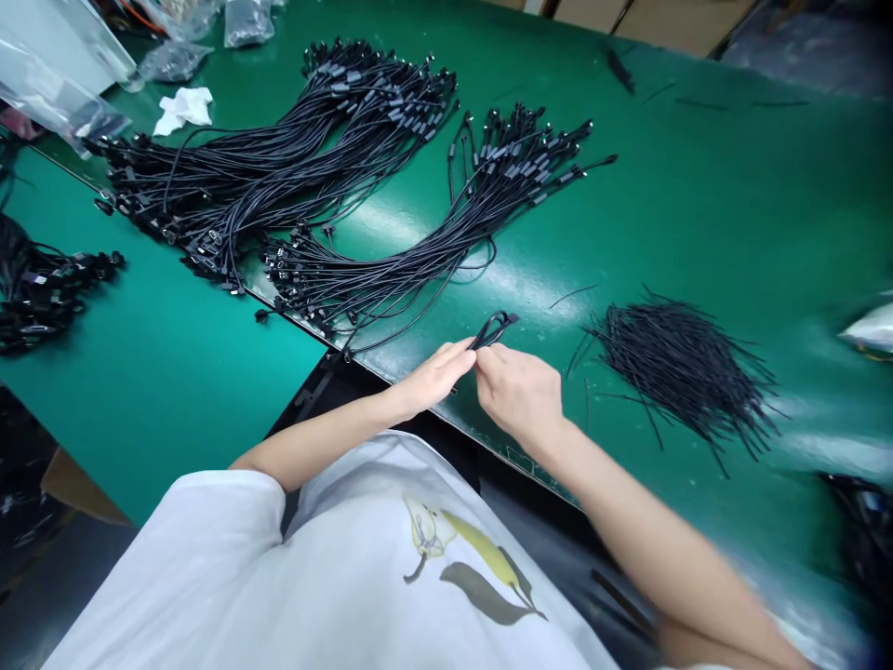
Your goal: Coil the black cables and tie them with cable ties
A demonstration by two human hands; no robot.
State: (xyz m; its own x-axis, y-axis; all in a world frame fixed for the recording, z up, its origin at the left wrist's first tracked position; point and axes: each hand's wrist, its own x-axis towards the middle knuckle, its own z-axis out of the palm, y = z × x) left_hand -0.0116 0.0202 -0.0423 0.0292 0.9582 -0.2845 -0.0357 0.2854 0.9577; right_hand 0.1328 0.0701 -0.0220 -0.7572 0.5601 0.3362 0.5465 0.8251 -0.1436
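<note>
A black cable [492,329], folded into a small looped bundle, sticks out beyond my fingers above the near edge of the green table. My left hand [438,374] is closed on this cable, with its fingers stretched along it. Pressed up against it, my right hand [517,389] is curled in a pinch at the bundle; what its fingertips grip is hidden. Just beyond my hands lies a loose bunch of black cables [419,265] with connectors at both ends. Right of my right hand is a pile of short black ties [687,372].
A larger heap of black cables [293,158] covers the back left. More cable ends [48,288] lie on the lower left table [174,344]. A crumpled white tissue [183,109] and plastic bags [247,22] are at the far left. Stray ties [619,72] lie farther back.
</note>
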